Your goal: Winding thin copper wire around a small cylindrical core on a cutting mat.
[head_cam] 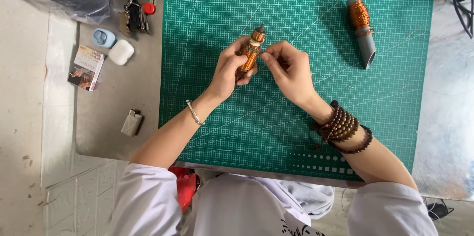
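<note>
Mid-mat, my left hand (228, 68) grips the copper-wound armature (251, 50) by its stiff core; right hand (289, 70) fingertips pinch at its fragile, kink-prone winding.

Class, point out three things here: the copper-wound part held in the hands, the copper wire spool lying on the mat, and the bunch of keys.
copper-wound part (251, 52), head view, on its copper winding.
copper wire spool (360, 14), head view, on the wound wire.
bunch of keys (134, 17), head view, on the dark middle.

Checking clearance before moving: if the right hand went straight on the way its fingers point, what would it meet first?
The right hand points leftward, so it would first meet the copper-wound coil held by the left hand. Its fingertips already look almost touching it, though depth is unclear.
</note>
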